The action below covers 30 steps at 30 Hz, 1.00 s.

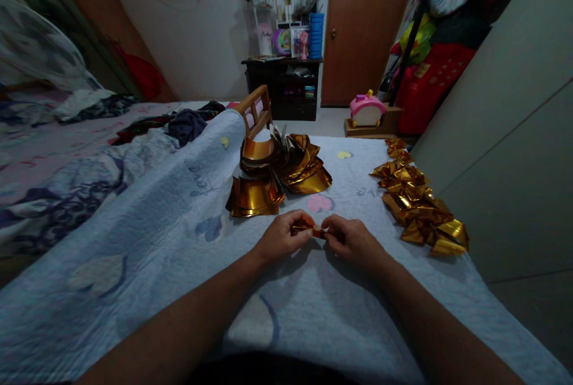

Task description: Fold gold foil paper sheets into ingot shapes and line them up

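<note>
A pale blue quilt (313,313), patterned with hearts, is spread beneath a pair of working hands, from which all bearings are taken. A brown wooden door (371,33) is seen between 12 and 1 o'clock, with a dark cabinet (282,113), crowded on top, set between 11 and 12. A red suitcase (434,86) is stood near 1 o'clock. Folded gold pieces (414,206) are heaped in a long row along the quilt's edge, between 2 and 3 o'clock. Loose gold sheets (257,197) are fanned in overlapping stacks at 11 o'clock. At the centre, a small gold strip (317,232) is held just above the quilt, its 9 o'clock end pinched between the left hand's (286,233) thumb and fingers, its 3 o'clock end gripped by the right hand's (351,239) fingertips.
</note>
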{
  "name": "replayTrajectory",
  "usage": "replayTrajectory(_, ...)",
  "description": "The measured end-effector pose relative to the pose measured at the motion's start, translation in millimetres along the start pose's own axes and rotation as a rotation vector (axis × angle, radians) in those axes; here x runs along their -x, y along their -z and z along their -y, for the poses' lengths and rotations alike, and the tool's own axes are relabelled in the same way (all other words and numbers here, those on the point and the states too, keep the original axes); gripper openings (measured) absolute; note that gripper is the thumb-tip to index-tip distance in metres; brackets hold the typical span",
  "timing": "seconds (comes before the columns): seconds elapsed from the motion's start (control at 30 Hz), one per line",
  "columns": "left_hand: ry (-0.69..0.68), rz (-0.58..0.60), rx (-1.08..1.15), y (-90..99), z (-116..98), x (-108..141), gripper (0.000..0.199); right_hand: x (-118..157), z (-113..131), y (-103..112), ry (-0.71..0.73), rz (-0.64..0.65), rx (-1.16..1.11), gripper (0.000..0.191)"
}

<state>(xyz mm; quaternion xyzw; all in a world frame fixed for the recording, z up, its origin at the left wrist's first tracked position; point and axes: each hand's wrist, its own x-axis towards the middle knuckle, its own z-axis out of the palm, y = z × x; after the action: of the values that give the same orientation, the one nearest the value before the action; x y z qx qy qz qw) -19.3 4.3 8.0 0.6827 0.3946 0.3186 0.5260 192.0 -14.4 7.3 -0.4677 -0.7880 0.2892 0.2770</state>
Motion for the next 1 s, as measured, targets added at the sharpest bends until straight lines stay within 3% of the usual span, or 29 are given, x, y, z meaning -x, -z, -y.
replayTrajectory(0.37,-0.070,-0.011,-0.212,-0.1,-2,3,0.022,-1,-1,-2,-0.049,-0.064,0.036,0.009)
replayTrajectory(0.63,-0.203,-0.123,-0.369,5.5,-5,5,0.024,-1,-1,2,-0.116,-0.029,-0.067,0.009)
replayTrajectory(0.87,-0.342,-0.002,-0.235,15.3,-8,7,0.021,-1,-3,6,-0.186,0.000,-0.229,0.010)
replayTrajectory(1.0,-0.288,0.071,-0.177,17.9,-5,4,0.017,0,-4,10,-0.245,0.079,-0.374,0.011)
